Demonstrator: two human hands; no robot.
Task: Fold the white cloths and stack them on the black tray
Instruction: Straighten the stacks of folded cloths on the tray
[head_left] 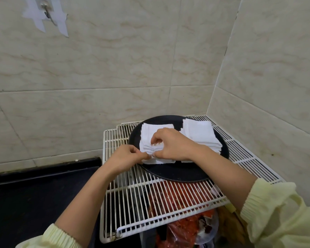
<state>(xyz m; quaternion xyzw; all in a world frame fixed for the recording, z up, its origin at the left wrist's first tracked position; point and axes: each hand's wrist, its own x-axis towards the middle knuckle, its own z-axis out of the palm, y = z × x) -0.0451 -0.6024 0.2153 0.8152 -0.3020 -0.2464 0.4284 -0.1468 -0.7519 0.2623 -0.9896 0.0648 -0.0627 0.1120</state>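
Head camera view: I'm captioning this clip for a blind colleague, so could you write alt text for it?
The person's left hand and right hand pinch the near edge of the left stack of folded white cloths on a round black tray, beside a second stack. The tray rests on a white wire rack in a tiled corner.

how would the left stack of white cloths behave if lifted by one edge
Probably floppy: the left stack is separate soft layers with uneven edges, so it would likely sag and fan apart. Likely light, and unlikely to slide on the black tray.
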